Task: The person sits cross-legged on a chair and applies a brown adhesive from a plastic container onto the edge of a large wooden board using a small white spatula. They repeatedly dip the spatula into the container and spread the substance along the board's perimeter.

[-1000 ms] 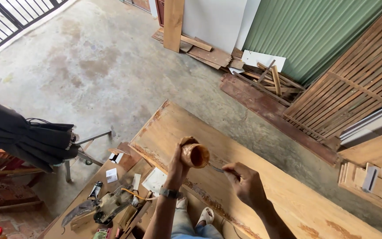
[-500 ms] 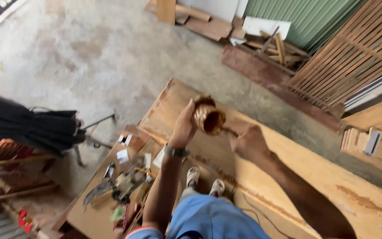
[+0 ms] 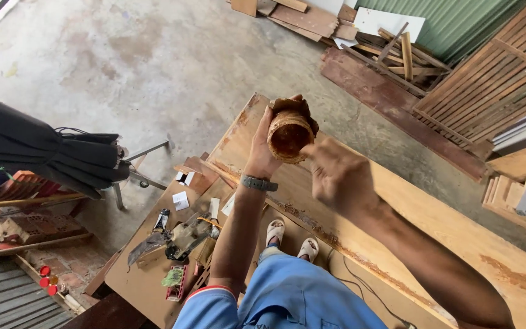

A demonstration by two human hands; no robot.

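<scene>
The left hand (image 3: pixel 269 143) wrapped a hollow bamboo section (image 3: pixel 288 131), tilting its open end up toward the eyes, seemingly to show its inside. The right hand (image 3: pixel 336 176), blurred just beside it, was curled; whether it pinched anything I cannot tell. Below the section lay a long plywood sheet (image 3: pixel 458 225), with a tool-strewn board (image 3: pixel 147 280) to its left on the concrete floor (image 3: pixel 153 67)

wooden cup (image 3: pixel 288 135) orange-brown | shorts (image 3: pixel 287 301) blue | corrugated wall (image 3: pixel 458 21) green

A low board (image 3: pixel 135 274) carries paper slips (image 3: pixel 181 200), scattered tools (image 3: pixel 184 237), perhaps a brush.
</scene>
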